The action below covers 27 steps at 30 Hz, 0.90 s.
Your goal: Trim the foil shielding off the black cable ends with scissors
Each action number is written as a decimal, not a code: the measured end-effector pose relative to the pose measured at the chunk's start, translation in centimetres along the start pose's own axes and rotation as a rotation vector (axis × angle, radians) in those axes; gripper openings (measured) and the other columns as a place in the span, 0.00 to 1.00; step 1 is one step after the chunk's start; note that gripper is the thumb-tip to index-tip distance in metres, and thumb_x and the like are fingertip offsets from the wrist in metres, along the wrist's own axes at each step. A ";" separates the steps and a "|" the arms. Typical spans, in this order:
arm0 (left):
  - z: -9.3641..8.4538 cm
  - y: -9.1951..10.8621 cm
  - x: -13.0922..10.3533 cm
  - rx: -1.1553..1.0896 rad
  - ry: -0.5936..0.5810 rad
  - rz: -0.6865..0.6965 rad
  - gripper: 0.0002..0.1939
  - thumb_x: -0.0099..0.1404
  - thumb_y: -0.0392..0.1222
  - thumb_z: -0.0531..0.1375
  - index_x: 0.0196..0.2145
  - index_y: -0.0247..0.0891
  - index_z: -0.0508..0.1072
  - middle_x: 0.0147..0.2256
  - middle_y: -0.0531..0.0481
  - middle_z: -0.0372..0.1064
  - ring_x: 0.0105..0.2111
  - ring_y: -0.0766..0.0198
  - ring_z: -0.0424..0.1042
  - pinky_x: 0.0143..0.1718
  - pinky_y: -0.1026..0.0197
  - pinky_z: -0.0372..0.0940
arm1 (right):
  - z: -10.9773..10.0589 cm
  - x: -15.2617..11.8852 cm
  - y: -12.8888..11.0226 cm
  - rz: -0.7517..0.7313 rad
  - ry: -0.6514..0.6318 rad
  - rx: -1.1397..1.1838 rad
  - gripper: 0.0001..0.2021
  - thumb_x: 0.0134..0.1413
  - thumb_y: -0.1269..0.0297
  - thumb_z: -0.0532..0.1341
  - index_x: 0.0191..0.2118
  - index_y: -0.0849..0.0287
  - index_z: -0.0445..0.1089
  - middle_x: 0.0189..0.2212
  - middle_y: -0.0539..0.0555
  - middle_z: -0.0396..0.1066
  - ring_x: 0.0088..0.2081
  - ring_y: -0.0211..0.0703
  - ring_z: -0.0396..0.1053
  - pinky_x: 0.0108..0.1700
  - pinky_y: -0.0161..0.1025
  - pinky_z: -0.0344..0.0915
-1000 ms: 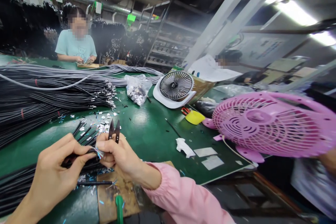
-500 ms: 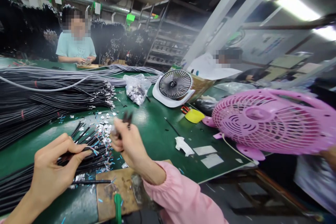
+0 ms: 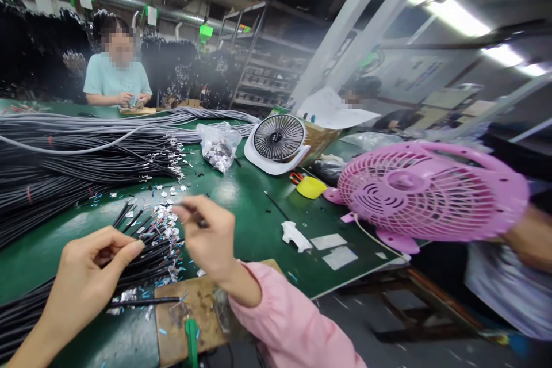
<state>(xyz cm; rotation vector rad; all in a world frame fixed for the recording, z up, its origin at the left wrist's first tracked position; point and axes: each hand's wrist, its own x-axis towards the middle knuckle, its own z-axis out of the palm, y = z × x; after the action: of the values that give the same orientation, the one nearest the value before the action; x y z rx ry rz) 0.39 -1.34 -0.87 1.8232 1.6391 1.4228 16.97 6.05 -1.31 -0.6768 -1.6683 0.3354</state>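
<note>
My left hand (image 3: 92, 270) hovers over a bundle of black cables (image 3: 149, 261) with its thumb and fingers pinched together. What lies between them, if anything, is hidden. My right hand (image 3: 211, 236), below a pink sleeve, is closed around a small dark hand tool (image 3: 184, 206); fingers cover most of it and motion blurs it. Stripped ends with foil shreds and coloured wires (image 3: 170, 230) lie between the two hands. One black cable (image 3: 146, 302) extends onto a worn wooden board (image 3: 172, 322) that bears a green-handled piece (image 3: 191, 339).
Grey and black cable bundles (image 3: 107, 155) cover the far left of the green table (image 3: 245, 230). A clear bag (image 3: 219, 146), a white fan (image 3: 276, 167), a yellow piece (image 3: 311, 187) and a large pink fan (image 3: 414, 195) stand beyond. A co-worker (image 3: 116, 80) sits opposite.
The stripped cable that showed at my left fingertips is no longer visible there. My right hand has turned, and the dark tool now points left instead of up. The view has shifted slightly.
</note>
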 end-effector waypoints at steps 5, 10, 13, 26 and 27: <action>-0.2 -0.6 -0.1 -0.010 0.023 -0.057 0.15 0.56 0.51 0.61 0.18 0.41 0.76 0.17 0.55 0.71 0.15 0.68 0.67 0.16 0.70 0.61 | 0.3 -0.4 -0.7 0.108 -0.318 0.155 0.06 0.55 0.72 0.62 0.28 0.61 0.75 0.20 0.50 0.70 0.23 0.36 0.64 0.26 0.33 0.61; -0.3 -0.4 -0.2 0.028 -0.002 -0.010 0.16 0.58 0.49 0.60 0.17 0.42 0.75 0.16 0.57 0.68 0.15 0.70 0.65 0.15 0.71 0.58 | 0.3 -0.4 -0.7 0.078 -0.347 0.227 0.11 0.54 0.72 0.61 0.21 0.60 0.71 0.18 0.48 0.66 0.20 0.33 0.57 0.24 0.33 0.58; -0.2 -0.1 -0.1 0.054 -0.047 0.036 0.17 0.60 0.48 0.58 0.16 0.41 0.73 0.15 0.57 0.65 0.14 0.70 0.64 0.15 0.72 0.57 | 0.6 -0.6 -0.4 0.025 -0.294 0.245 0.11 0.52 0.73 0.61 0.20 0.61 0.70 0.17 0.48 0.65 0.19 0.33 0.58 0.23 0.32 0.59; 0.5 -0.1 0.2 -0.013 -0.064 -0.114 0.25 0.62 0.56 0.53 0.13 0.40 0.66 0.11 0.57 0.55 0.12 0.71 0.53 0.11 0.69 0.50 | 0.0 -2.4 0.0 -0.485 -0.542 0.026 0.11 0.62 0.70 0.57 0.29 0.58 0.72 0.22 0.51 0.72 0.22 0.36 0.67 0.23 0.33 0.62; 0.5 0.0 0.2 -0.029 -0.057 -0.127 0.24 0.61 0.56 0.54 0.14 0.40 0.67 0.12 0.57 0.57 0.12 0.70 0.54 0.11 0.69 0.51 | 0.1 -2.4 -0.1 -0.441 -0.503 0.049 0.10 0.61 0.69 0.57 0.30 0.57 0.72 0.22 0.51 0.72 0.22 0.36 0.67 0.24 0.33 0.63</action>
<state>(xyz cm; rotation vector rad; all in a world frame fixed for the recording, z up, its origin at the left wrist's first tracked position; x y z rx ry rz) 0.71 -0.95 -1.01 1.6962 1.6655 1.3217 17.06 4.49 -3.20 -0.1741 -2.2204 0.2367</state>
